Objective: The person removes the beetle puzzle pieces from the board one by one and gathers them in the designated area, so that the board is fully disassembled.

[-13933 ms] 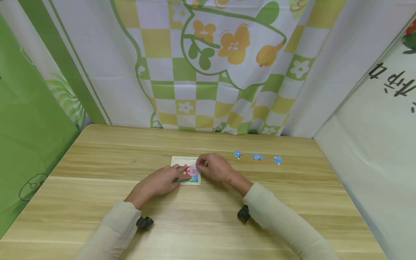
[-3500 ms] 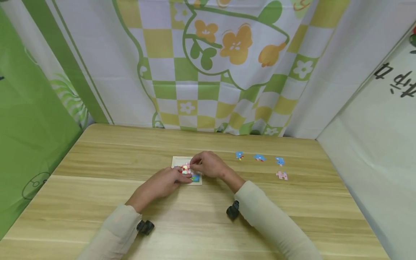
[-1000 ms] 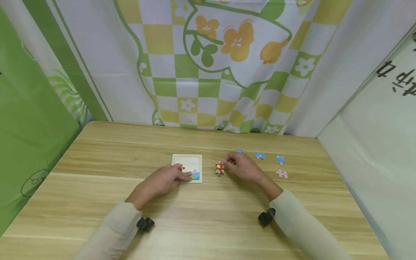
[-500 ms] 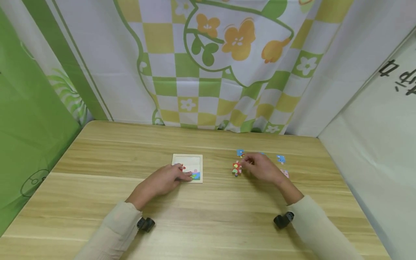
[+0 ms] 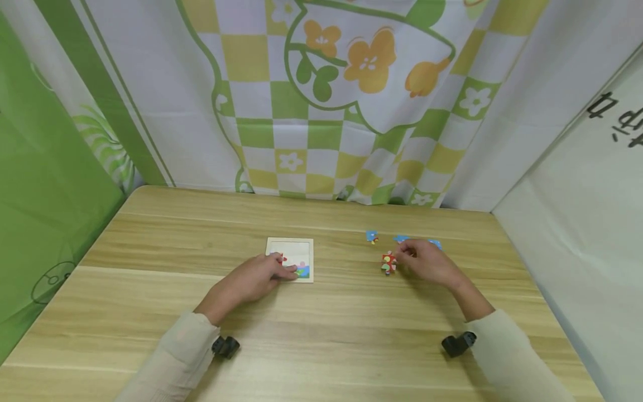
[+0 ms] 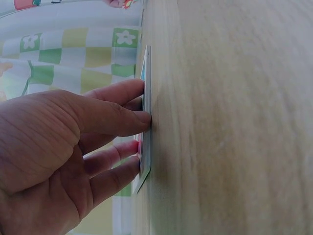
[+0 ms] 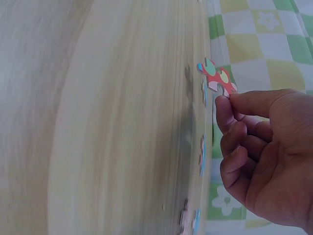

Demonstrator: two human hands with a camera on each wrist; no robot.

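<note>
My right hand point(image 5: 427, 263) pinches a red jigsaw piece point(image 5: 388, 261) with yellow and green spots between thumb and index finger. In the right wrist view that jigsaw piece point(image 7: 217, 80) is raised above the table, its other fingers curled below. My left hand point(image 5: 246, 283) rests on a small square puzzle tray point(image 5: 311, 254) with a pale wooden rim. Its thumb touches the near edge, as the left wrist view shows, while the fingertips press the top face. Blue-green and red pieces point(image 5: 303, 272) lie in the tray's lower part, partly covered by the left hand.
Beyond the right hand lie a blue piece point(image 5: 371, 235) and two more blue ones, partly covered by the hand. A pink piece point(image 7: 185, 220) shows low in the right wrist view. A patterned curtain point(image 5: 321, 134) hangs behind the wooden table point(image 5: 321, 346).
The right hand has lifted the red piece away from the tray and carried it right, near the loose pieces. Earlier, a pink piece was set down at right. The left hand stays on the tray.
</note>
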